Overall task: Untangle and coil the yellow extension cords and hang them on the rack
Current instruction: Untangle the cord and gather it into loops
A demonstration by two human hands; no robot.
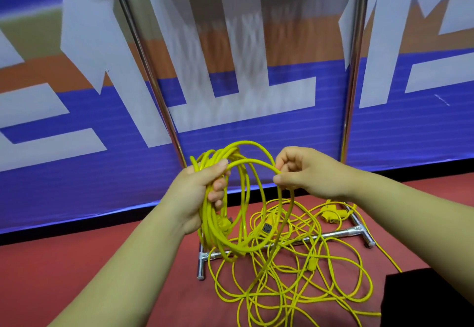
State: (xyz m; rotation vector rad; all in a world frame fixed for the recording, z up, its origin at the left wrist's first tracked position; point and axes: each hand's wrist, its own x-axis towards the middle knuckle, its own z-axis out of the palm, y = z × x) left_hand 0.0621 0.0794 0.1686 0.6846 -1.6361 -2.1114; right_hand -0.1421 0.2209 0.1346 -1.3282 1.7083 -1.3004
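No legible text; white banner (384, 134) characters cropped, blurred.

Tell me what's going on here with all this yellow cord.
A person is winding a yellow extension cord into a coil in front of a metal rack. The left hand grips the gathered loops, and the right hand pinches the front loop near its top. The rest lies in a tangle on the red floor, draped over the rack's base bar. No cord hangs on the part of the rack in view.
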